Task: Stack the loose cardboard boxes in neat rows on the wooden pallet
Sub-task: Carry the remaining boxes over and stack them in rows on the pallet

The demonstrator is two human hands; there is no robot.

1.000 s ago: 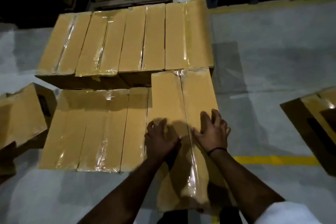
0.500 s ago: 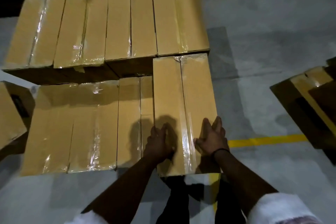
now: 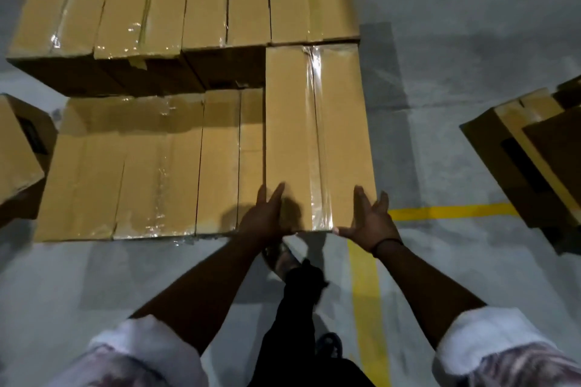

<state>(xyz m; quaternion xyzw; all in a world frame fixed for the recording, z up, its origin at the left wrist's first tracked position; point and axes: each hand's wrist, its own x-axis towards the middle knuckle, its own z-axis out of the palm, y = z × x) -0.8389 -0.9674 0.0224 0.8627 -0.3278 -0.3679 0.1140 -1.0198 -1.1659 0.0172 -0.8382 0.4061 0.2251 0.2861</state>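
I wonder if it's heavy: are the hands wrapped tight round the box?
No, the left hand and right hand sit at the near end of the box, fingers straight and spread.

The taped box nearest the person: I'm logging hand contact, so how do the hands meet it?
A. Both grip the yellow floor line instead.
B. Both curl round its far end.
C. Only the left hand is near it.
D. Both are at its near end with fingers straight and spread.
D: the left hand and the right hand are both at the near end of the taped box, fingers straight and spread, none curled round it.
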